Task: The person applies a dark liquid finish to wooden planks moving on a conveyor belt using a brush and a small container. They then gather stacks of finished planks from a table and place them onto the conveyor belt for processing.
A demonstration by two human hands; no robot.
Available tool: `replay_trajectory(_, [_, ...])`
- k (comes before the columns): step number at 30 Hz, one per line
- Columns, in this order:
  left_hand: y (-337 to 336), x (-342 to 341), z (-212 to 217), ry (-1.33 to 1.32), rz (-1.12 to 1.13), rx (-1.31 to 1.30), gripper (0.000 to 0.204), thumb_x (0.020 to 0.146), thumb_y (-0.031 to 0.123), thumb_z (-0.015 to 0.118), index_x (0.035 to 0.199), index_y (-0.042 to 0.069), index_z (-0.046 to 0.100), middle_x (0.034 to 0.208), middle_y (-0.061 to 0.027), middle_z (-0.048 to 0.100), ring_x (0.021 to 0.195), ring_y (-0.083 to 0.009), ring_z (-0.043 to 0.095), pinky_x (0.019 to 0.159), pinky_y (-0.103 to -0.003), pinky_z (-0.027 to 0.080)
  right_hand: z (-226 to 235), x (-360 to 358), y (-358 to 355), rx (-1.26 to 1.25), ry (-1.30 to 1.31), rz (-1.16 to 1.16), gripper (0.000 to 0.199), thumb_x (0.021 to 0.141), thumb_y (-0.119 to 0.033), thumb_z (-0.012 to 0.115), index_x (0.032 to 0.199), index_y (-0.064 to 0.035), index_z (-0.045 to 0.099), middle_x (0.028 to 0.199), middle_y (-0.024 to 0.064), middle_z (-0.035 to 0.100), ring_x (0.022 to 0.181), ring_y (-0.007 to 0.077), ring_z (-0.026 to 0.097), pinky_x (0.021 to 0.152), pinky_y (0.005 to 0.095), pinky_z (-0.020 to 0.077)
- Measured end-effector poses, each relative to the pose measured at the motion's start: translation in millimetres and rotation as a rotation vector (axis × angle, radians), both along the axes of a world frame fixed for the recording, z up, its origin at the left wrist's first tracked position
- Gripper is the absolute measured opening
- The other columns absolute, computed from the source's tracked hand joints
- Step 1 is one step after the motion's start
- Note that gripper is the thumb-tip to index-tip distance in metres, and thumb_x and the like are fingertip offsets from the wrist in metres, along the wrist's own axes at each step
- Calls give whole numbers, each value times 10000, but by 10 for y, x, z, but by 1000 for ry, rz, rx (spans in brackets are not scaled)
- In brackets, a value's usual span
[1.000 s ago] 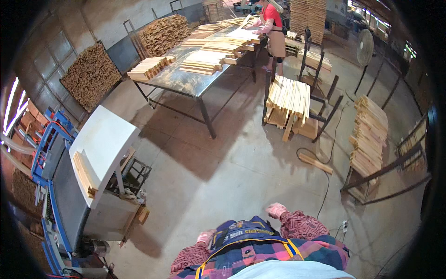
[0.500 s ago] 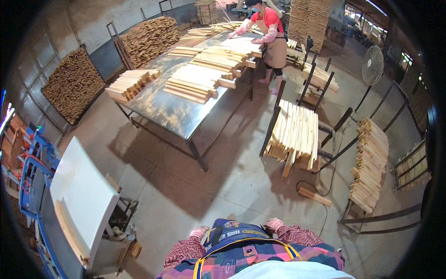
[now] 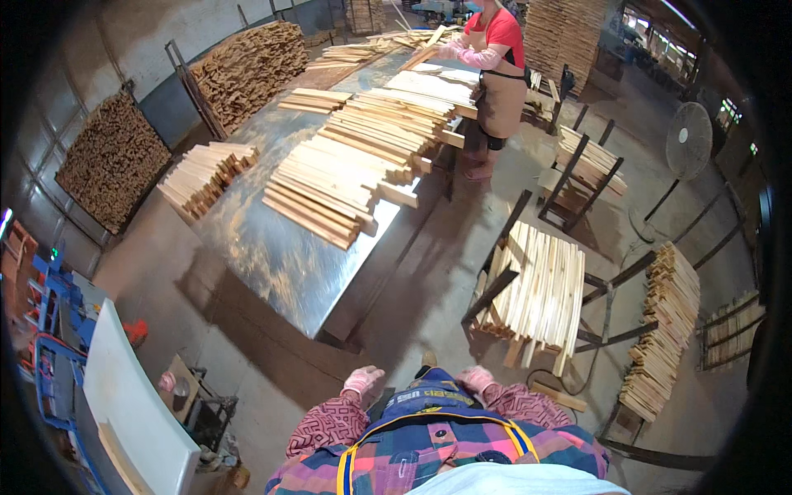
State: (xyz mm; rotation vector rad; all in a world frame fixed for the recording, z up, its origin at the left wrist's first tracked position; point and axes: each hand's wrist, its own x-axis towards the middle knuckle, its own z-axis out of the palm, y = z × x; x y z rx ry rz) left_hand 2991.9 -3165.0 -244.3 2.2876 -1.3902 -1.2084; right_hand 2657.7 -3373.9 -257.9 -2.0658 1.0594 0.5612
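Wood strips [image 3: 322, 186] on table [image 3: 285, 268], ahead and slightly left of left hand [image 3: 363, 379], well apart; right hand [image 3: 476, 379] farther. Long axis slants crosswise, right ends nearer. Nothing visibly held; can't tell how closed either is.

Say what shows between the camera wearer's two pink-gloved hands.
In the head view, a blue cloth apron with yellow trim shows between left hand and right hand.

A woodworking workshop: slats [image 3: 318, 181] cover much of a metal counter [image 3: 330, 280] smeared with tan dust [image 3: 239, 231], more fill racks [image 3: 492, 295], piles [image 3: 247, 74] line the wall [image 3: 148, 41], and a blue machine [image 3: 58, 290] stands at left.
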Motion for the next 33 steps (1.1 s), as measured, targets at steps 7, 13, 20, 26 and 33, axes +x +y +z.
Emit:
replay_trajectory(7, [-1550, 800, 396, 703, 851, -166, 577, 932, 299, 679, 1406, -6, 549, 1411, -183, 589, 1281, -287, 581, 1053, -356, 449, 257, 1137, -2050, 180, -39, -361, 317, 890, -347, 564, 1017, -124, 749, 894, 92, 748, 814, 261, 715, 735, 404, 551])
replay_trajectory(13, [-3258, 1744, 1306, 124, 747, -323, 566, 932, 390, 648, 1399, 76, 584, 1291, -154, 671, 1107, -246, 670, 932, -322, 508, 218, 1996, -2990, 259, -210, -431, 403, 897, -436, 588, 1124, -146, 753, 810, 47, 733, 705, 181, 690, 646, 340, 538])
replay_trajectory(20, [-4813, 3000, 941, 165, 787, -600, 662, 922, 322, 725, 1500, 124, 471, 1195, -101, 690, 747, -126, 629, 632, -280, 516, 429, 2818, -3987, 212, -445, -529, 332, 920, -307, 674, 1139, -65, 733, 799, 42, 714, 647, 126, 640, 602, 290, 517])
replay_trajectory(26, [-5719, 3791, 921, -180, 716, -319, 882, 918, 580, 610, 1579, 97, 282, 1499, -240, 449, 1384, -398, 428, 1145, -440, 351, 1524, 3858, -5739, 104, -628, -536, 316, 949, -261, 672, 1203, -76, 712, 947, 48, 740, 825, 112, 683, 745, 283, 538])
replay_trajectory(33, [-6746, 4085, 608, -435, 856, -275, 832, 999, 546, 474, 1585, 29, 188, 1558, -274, 328, 1468, -446, 231, 1222, -490, 173, 1904, 5065, -8048, -397, -505, -114, 524, 908, -375, 667, 1355, -106, 613, 1281, 198, 653, 1202, 383, 600, 1041, 415, 468])
